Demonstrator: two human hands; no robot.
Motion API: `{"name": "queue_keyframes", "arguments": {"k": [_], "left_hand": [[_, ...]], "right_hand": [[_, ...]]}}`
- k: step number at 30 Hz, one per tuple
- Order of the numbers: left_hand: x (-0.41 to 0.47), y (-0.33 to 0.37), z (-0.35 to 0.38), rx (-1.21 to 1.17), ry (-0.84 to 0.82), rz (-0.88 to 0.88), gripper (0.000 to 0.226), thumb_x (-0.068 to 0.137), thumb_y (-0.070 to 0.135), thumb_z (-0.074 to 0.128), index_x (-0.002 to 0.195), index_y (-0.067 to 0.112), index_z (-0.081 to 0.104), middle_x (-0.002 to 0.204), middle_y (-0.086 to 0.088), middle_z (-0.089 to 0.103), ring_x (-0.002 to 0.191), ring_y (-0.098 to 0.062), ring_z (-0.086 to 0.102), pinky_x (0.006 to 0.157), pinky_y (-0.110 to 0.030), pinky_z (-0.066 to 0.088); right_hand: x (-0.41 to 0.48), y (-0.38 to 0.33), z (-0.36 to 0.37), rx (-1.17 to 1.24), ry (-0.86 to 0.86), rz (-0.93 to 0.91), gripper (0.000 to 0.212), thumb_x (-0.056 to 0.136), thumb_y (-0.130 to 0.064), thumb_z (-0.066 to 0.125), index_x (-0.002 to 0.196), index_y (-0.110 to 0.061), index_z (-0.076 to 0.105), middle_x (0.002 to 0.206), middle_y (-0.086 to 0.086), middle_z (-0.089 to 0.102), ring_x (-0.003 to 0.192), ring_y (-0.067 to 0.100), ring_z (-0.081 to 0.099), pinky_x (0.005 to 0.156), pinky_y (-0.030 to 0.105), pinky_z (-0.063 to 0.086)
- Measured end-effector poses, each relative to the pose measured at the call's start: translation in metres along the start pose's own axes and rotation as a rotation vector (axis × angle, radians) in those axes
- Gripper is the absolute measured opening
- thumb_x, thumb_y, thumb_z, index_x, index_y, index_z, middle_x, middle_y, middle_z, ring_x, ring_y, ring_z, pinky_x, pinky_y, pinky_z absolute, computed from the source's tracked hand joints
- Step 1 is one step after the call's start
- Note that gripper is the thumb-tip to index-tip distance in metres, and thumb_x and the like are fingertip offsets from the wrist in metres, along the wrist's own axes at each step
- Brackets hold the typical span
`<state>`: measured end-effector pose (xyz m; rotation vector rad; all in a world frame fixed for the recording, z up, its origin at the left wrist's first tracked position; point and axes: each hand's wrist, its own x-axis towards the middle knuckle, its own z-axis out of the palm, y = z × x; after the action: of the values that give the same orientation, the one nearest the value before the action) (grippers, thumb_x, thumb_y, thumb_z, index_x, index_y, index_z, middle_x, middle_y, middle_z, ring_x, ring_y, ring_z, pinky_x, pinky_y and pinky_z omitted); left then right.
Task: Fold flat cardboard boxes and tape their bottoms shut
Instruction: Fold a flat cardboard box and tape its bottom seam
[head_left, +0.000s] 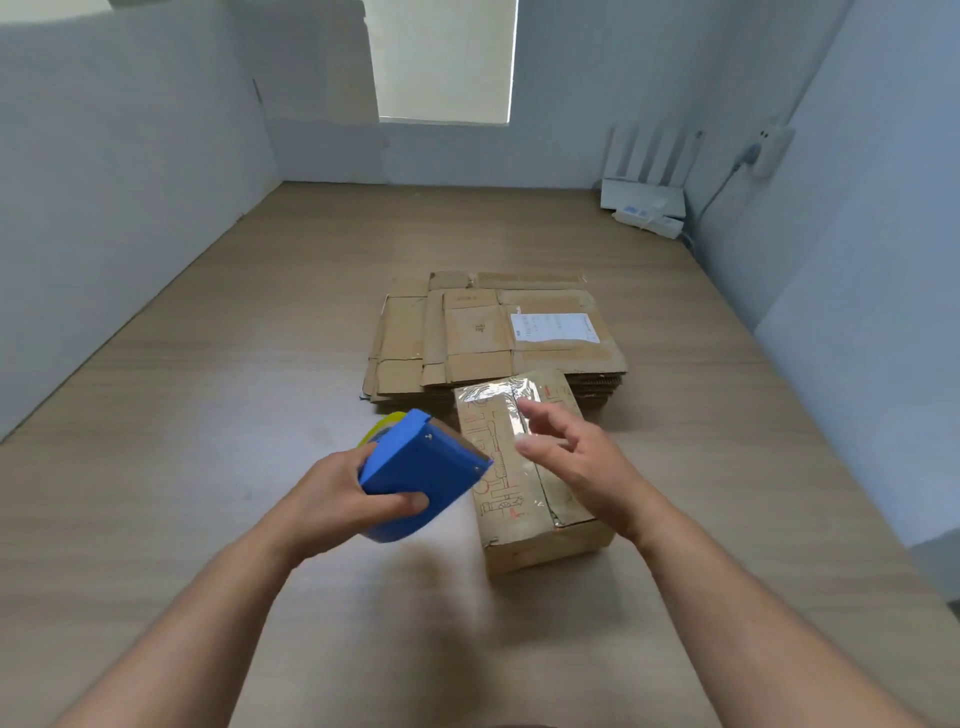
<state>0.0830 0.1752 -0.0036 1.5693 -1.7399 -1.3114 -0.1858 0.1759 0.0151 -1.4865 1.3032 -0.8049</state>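
Inspector: Where is the assembled box (543, 538)?
Clerk: On the table (208, 415), just before the stack of flat boxes (493, 338), taped seam up.
Inspector: Hands?
Clerk: Left hand (337, 499) grips the tape dispenser (421, 467). Right hand (576, 457) is spread over the box, holding nothing.
Inspector: Handling?
Clerk: Probably light and stiff, tape slick. Grasp its 2 long sides.

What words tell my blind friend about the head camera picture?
A left hand grips a blue tape dispenser beside a taped cardboard box, with the open right hand over it. Flat boxes lie stacked behind on a wooden table.
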Motion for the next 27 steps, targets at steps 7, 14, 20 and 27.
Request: {"name": "queue_keyframes", "arguments": {"k": [7, 14, 20, 27], "left_hand": [[-0.013, 0.02, 0.012, 0.029, -0.15, 0.054, 0.035, 0.058, 0.055, 0.074, 0.092, 0.052, 0.063, 0.091, 0.02, 0.068, 0.08, -0.002, 0.065, 0.061, -0.014, 0.051], [-0.018, 0.031, 0.021, 0.055, -0.183, -0.032, 0.064, 0.046, 0.076, 0.067, 0.093, 0.032, 0.068, 0.085, 0.016, 0.071, 0.073, -0.004, 0.067, 0.065, -0.021, 0.05], [-0.018, 0.041, 0.011, 0.19, -0.172, -0.155, 0.083, 0.034, 0.088, 0.06, 0.083, 0.022, 0.07, 0.076, 0.007, 0.072, 0.067, -0.012, 0.069, 0.068, -0.025, 0.047], [-0.031, 0.022, -0.036, 0.32, -0.287, -0.352, 0.092, 0.029, 0.088, 0.066, 0.081, 0.013, 0.072, 0.077, -0.002, 0.075, 0.069, -0.019, 0.072, 0.065, -0.027, 0.05]], "right_hand": [[-0.009, -0.019, 0.005, 0.202, -0.021, -0.122, 0.012, 0.087, -0.007, 0.065, 0.09, -0.018, 0.069, 0.084, -0.004, 0.069, 0.081, 0.005, 0.064, 0.074, 0.017, 0.05], [-0.016, -0.007, 0.003, 0.017, 0.157, -0.138, 0.016, 0.087, -0.009, 0.065, 0.073, -0.015, 0.062, 0.068, -0.004, 0.059, 0.061, 0.001, 0.051, 0.058, 0.016, 0.044], [-0.029, 0.017, -0.001, -0.001, 0.279, -0.049, 0.023, 0.087, -0.009, 0.064, 0.067, -0.017, 0.057, 0.051, -0.011, 0.054, 0.047, -0.002, 0.046, 0.049, 0.012, 0.036], [-0.048, 0.064, -0.038, -0.038, 0.444, 0.184, 0.023, 0.087, -0.01, 0.063, 0.066, -0.012, 0.056, 0.056, -0.003, 0.054, 0.043, 0.004, 0.043, 0.05, 0.024, 0.037]]}}
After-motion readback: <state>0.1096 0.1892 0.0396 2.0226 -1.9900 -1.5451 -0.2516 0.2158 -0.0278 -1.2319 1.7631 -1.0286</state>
